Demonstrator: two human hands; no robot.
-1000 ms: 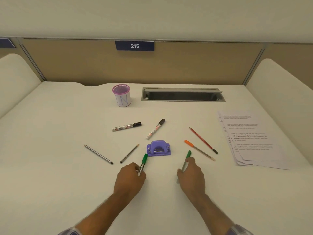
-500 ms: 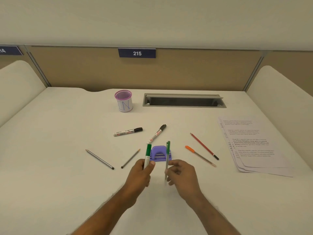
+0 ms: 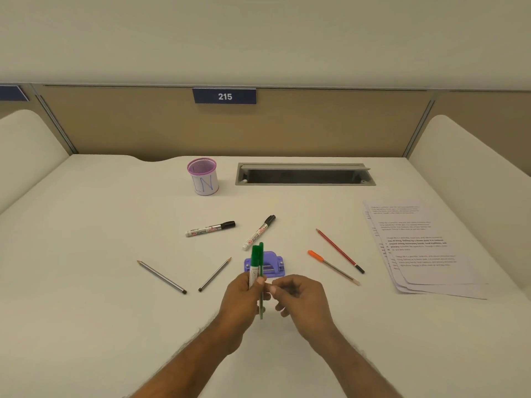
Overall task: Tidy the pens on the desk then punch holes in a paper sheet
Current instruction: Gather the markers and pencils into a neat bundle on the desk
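My left hand (image 3: 242,297) holds a green-capped marker (image 3: 254,261) and a thin green pen (image 3: 261,282) together, both upright, above the desk in front of the purple hole punch (image 3: 271,264). My right hand (image 3: 298,294) is just right of them, fingers loosely curled, holding nothing. Two black-capped markers (image 3: 211,228) (image 3: 258,232), two grey pencils (image 3: 161,276) (image 3: 215,274), an orange-capped pen (image 3: 333,267) and a red pencil (image 3: 340,251) lie scattered on the desk. A purple mesh pen cup (image 3: 203,176) stands at the back. A stack of printed sheets (image 3: 422,248) lies at the right.
A grey open cable tray (image 3: 304,174) is recessed in the desk behind the pens. Curved white dividers (image 3: 26,145) (image 3: 471,150) flank the desk on both sides, and a tan back panel carries a sign reading 215 (image 3: 225,96).
Both hands lifted a green pen each off the desk and came together; the thin green pen passed from my right hand into my left, which now holds both.
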